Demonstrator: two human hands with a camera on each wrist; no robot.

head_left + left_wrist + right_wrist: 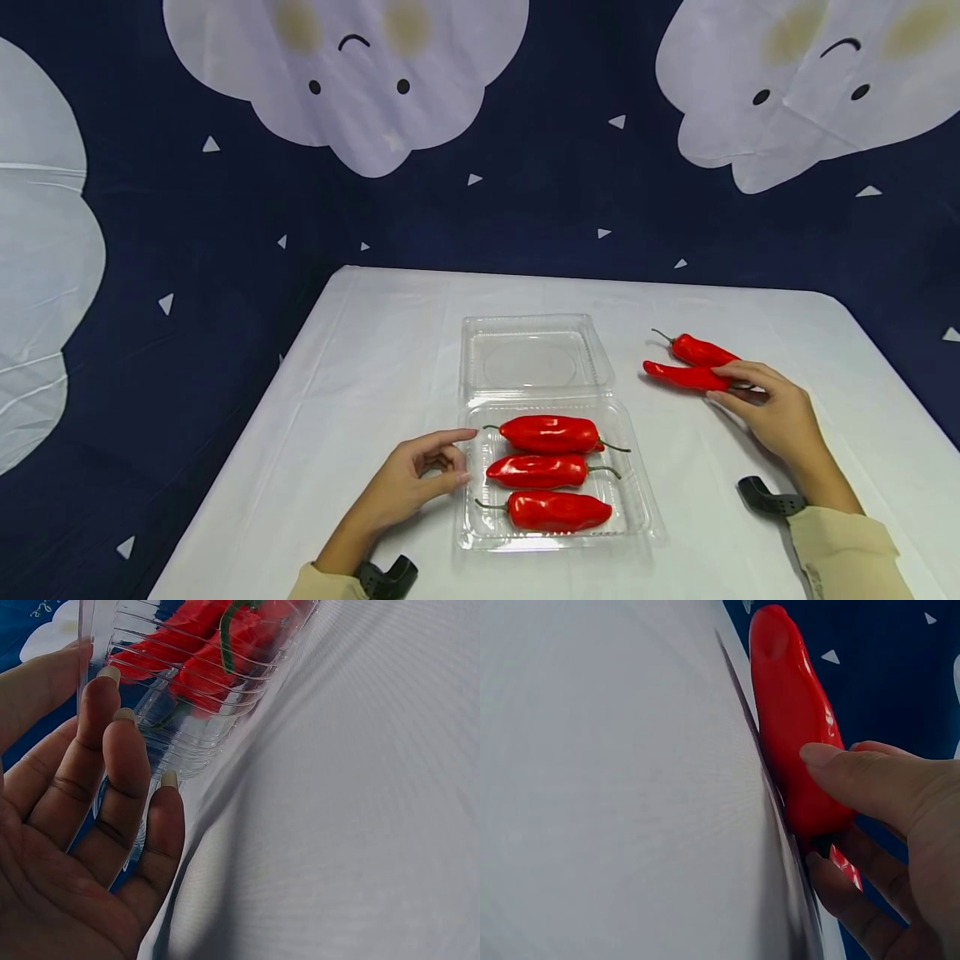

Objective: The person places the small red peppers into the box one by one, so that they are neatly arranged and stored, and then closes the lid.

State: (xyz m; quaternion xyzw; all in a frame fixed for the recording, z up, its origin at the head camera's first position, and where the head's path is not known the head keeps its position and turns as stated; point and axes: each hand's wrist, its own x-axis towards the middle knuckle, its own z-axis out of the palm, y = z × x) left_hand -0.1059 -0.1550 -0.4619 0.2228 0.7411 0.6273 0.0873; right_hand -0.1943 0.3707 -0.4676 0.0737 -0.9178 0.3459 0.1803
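In the head view my right hand (780, 412) pinches a red chili pepper (682, 376) near its stem end, between thumb and fingers. Close over the white cloth, that pepper (791, 727) points its blunt tip away from the hand. Just behind it lies another red pepper (701, 350) with a green stem. My left hand (408, 479) is at the left edge of a clear plastic clamshell box (637, 500), thumb and forefinger extended to its rim. Inside the base, red peppers (551, 472) lie crosswise in rows, a small red tip showing beneath the farthest one.
The box's clear lid (528, 354) lies folded back, away from me. White cloth covers the table (360, 367), and a dark blue fabric with clouds (525, 200) hangs beyond its far edge. Black bands (771, 497) are on both wrists.
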